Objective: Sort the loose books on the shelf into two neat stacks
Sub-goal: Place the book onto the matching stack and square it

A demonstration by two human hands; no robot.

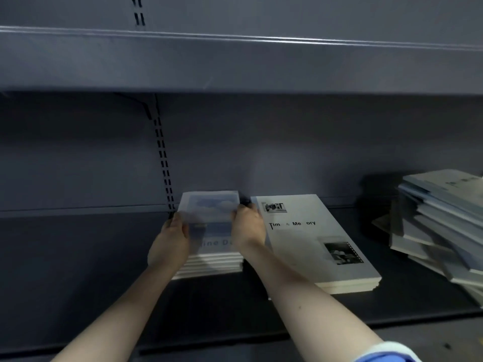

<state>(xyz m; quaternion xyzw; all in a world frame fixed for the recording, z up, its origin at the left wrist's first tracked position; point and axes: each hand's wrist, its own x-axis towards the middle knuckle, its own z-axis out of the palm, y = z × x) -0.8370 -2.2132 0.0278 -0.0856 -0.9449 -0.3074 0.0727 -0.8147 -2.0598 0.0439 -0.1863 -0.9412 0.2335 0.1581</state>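
On the dark shelf (78, 257), left of centre, sits a neat stack of books with blue sky covers (211, 265), its white page edges facing the camera. The left hand (171, 242) holds the left edge of the top sky-cover book (210, 212), fingers curled round it, and the right hand (248, 227) grips its right edge the same way. That book is blurred and seems slightly raised at its far end above the stack; whether it rests fully on the pile cannot be told. Just beside the right hand, and close against the first stack, lies a second, lower stack of larger white books (321, 257), the top cover reading "Time & Memory" with two small black-and-white photographs on it. Well apart, at the far right end of the shelf, a loose heap of grey and white books (441, 220) leans untidily, spines and corners pointing different ways, partly cut off by the frame edge. A blue and white sleeve (386, 354) shows on the right forearm at the bottom.
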